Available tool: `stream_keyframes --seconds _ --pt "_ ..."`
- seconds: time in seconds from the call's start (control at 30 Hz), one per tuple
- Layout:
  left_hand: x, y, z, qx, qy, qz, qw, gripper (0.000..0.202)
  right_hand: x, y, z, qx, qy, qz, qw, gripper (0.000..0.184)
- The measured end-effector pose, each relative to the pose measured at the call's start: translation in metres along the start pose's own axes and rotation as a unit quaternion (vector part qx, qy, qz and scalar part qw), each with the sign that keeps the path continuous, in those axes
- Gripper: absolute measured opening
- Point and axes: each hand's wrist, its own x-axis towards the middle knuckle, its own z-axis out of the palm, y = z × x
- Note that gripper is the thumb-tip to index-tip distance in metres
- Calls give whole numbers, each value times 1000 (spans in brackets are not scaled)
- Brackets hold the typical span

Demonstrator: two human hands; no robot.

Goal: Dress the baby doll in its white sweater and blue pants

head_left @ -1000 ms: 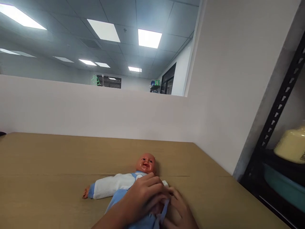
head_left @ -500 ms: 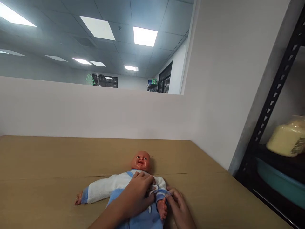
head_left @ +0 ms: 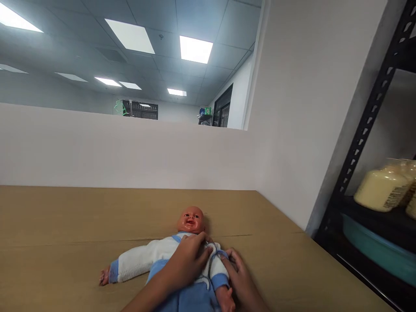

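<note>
Baby doll (white-and-blue clothing) lies face-up on the brown tabletop. Left hand: on chest, grip not discernible. Right hand: pinching blue trim near the sleeve. White partition behind; black shelving at right.

Flat brown tabletop with thin seam across it. Behind, low plain white partition wall; through the opening above it, a pale tiled ceiling with lit white rectangular light panels. Dark-framed barred window on far room's right side, bright green hangers at back. Right: tall grey-white side wall, then black slotted-metal shelving unit holding pale-yellow rounded containers, teal plastic basin below.
</note>
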Motion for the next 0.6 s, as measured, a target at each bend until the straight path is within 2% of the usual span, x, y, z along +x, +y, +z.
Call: stream_keyframes --seconds 0.2,0.33,0.47,0.6 --pt "1 -1 3 -21 18 2 1000 19 26 -4 -4 54 -66 13 996 54" --pt "1 1 0 -30 29 9 999 15 49 -3 8 72 -90 39 993 45" --pt "2 0 -6 -54 40 4 998 11 64 -5 24 95 -146 81 981 35" --pt "3 -5 -8 -59 55 2 997 11 70 -9 30 104 -205 143 963 37"
